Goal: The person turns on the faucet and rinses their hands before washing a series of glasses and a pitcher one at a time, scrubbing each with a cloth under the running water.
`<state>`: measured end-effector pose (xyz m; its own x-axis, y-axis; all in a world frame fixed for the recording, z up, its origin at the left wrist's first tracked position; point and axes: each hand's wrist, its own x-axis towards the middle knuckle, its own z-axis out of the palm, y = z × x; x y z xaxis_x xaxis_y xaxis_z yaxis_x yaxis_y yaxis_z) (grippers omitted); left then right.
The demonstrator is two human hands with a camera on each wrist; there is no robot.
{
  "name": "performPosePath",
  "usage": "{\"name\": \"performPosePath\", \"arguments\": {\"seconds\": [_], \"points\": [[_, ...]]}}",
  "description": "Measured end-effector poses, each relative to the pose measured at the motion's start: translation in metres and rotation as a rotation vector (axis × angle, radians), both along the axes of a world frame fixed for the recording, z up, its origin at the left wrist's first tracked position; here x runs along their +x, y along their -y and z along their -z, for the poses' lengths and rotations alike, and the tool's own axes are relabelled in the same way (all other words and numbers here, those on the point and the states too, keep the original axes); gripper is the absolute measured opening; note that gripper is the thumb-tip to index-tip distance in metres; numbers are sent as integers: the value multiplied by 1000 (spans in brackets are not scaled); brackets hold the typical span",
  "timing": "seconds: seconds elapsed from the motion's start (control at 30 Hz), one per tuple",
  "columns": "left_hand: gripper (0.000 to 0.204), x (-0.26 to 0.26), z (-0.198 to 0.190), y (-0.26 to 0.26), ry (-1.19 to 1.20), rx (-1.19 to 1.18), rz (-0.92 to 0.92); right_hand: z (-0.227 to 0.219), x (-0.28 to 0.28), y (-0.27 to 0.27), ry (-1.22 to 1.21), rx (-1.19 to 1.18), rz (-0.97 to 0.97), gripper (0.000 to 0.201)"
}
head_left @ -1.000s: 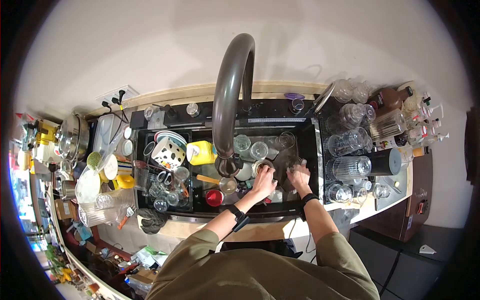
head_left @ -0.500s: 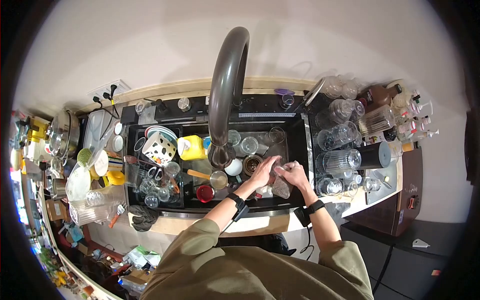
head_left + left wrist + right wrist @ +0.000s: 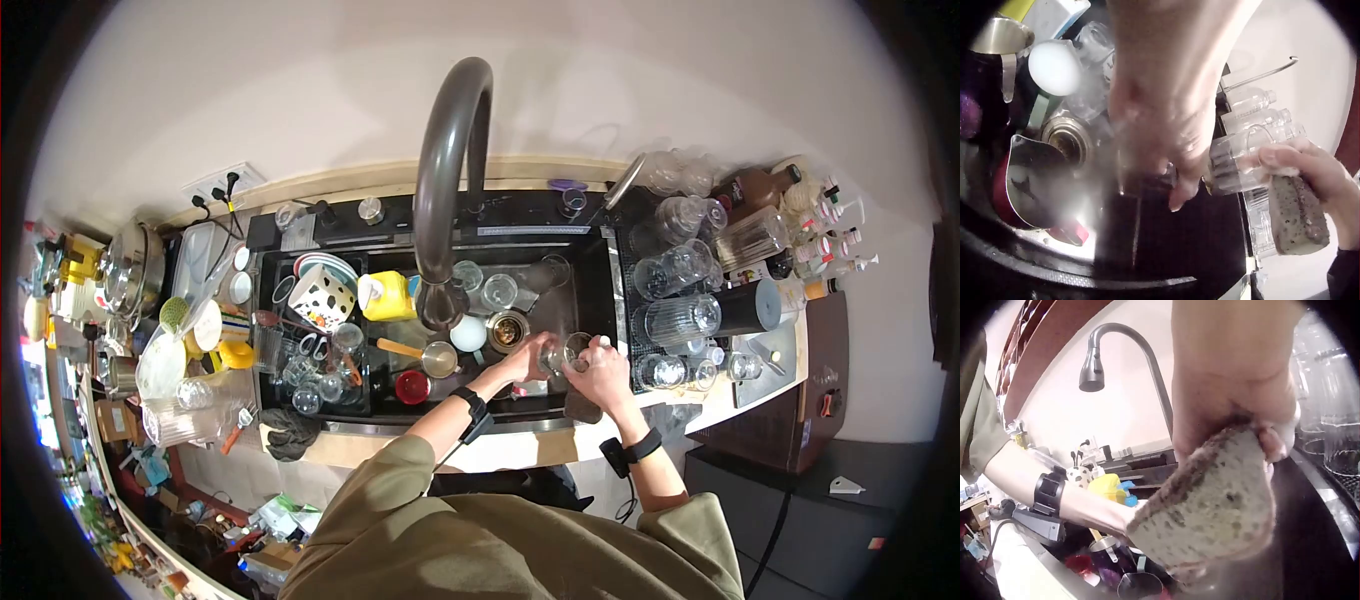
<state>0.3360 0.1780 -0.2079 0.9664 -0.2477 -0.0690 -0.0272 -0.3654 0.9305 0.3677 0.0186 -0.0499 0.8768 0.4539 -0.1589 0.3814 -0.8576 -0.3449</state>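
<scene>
My left hand (image 3: 522, 362) curls round a small clear glass (image 3: 548, 357) over the right part of the sink; blur and the hand hide much of it in the left wrist view. Just right of it, my right hand (image 3: 602, 378) holds another clear glass (image 3: 1232, 164) by its rim, tilted. A grey speckled sponge (image 3: 1213, 503) is also gripped in my right hand, against the palm, below the glass. A round metal container (image 3: 507, 330) with brownish contents sits behind the left hand, beside a white round object (image 3: 467, 334).
The dark faucet (image 3: 452, 150) arches over the sink. Clear glasses (image 3: 499, 291) stand at the sink's back. Left are a yellow bottle (image 3: 388, 296), a wooden-handled pan (image 3: 439, 359) and a red cup (image 3: 412, 387). Many glasses (image 3: 683, 321) line the rack on the right.
Since the half-second-old view, the right hand has turned and moved slightly right, bringing the sponge lower. The glasses now show between the hands, which have drawn a little apart.
</scene>
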Motion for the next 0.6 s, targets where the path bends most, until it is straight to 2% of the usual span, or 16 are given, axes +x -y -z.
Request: {"name": "performPosePath", "arguments": {"seconds": [0.13, 0.23, 0.37, 0.4, 0.5, 0.6], "points": [[73, 5, 25, 21, -104, 104, -47, 4, -1, 8, 91, -25, 64, 32], [74, 5, 9, 28, -127, 257, -64, 0, -1, 12, 74, -38, 105, 32], [65, 8, 6, 32, -270, 540, 98, 2, 1, 17, 57, 24, 111, 35], [60, 7, 6, 31, -220, 576, 111, 1, 1, 15, 69, 17, 117, 36], [82, 5, 13, 27, -277, 658, 207, 0, 5, 13, 63, -29, 127, 36], [93, 2, 25, 21, -289, 645, 254, 5, 9, 13, 116, 17, 102, 37]]}}
